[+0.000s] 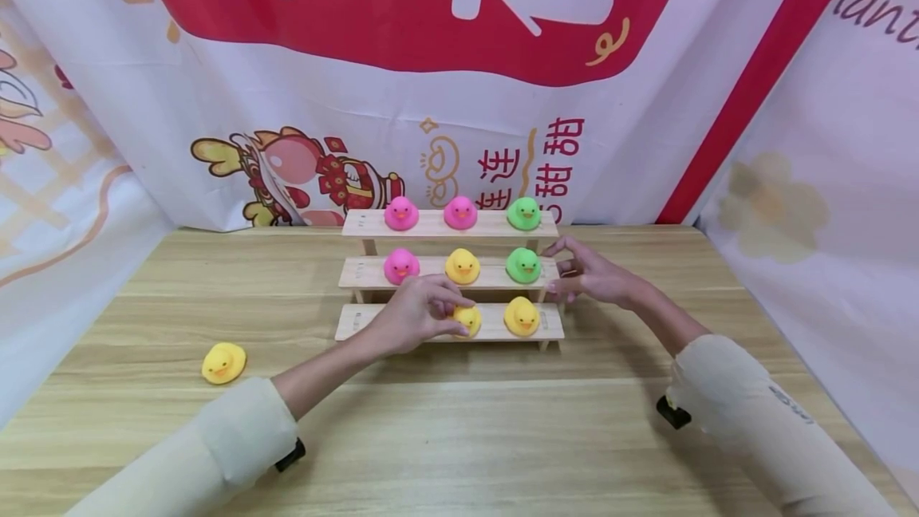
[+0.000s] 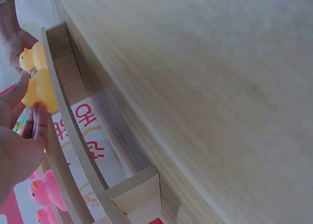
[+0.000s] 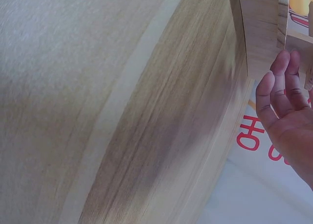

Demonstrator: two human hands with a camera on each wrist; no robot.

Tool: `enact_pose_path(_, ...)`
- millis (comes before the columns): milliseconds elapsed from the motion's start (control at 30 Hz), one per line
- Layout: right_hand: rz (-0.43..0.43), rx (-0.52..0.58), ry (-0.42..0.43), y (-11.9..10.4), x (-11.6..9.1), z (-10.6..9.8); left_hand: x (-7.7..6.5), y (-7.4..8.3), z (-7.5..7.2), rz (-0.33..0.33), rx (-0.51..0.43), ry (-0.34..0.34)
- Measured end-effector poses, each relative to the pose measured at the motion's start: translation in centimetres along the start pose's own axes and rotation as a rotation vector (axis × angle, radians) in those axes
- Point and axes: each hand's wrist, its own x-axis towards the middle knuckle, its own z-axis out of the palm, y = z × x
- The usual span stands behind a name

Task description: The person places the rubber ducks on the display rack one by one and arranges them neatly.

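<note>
My left hand [image 1: 419,314] pinches a yellow rubber duck [image 1: 470,321] between thumb and fingers, in the middle of the lowest shelf of a three-tier wooden rack [image 1: 369,223]. In the left wrist view, that duck [image 2: 43,91] sits against the shelf edge, with the fingertips on both sides of it. Another yellow duck [image 1: 522,317] stands to its right on the same shelf. My right hand [image 1: 592,274] is at the rack's right end, fingers loosely bent. In the right wrist view, its fingertips [image 3: 280,60] are close to the wooden end; whether they touch cannot be told.
Two pink ducks [image 1: 400,214] and a green duck [image 1: 524,214] fill the top shelf. On the middle shelf are a pink duck [image 1: 401,266], a yellow duck [image 1: 463,266] and a green duck [image 1: 523,266]. One loose yellow duck [image 1: 223,363] lies left on the table [image 1: 459,437]. A printed cloth [image 1: 445,94] hangs behind.
</note>
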Motion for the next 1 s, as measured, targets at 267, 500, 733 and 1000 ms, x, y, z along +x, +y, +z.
enact_pose_path(267, 0.004, -0.004, 0.0, 0.0, 0.1, 0.0, -0.1, 0.1, -0.1, -0.005, 0.011, 0.008)
enact_pose_path(500, 0.004, 0.013, -0.008, -0.1, 0.0, 0.0, -0.3, 0.4, -0.1, -0.025, 0.001, 0.011)
enact_pose_path(733, 0.009, 0.022, -0.009, -0.2, 0.1, 0.1, -1.0, 0.5, -1.0, -0.02, 0.017, 0.04)
enact_pose_path(1000, 0.014, 0.022, -0.009, -0.2, 0.1, 0.1, -3.0, 0.7, -3.7, -0.043, 0.104, 0.071)
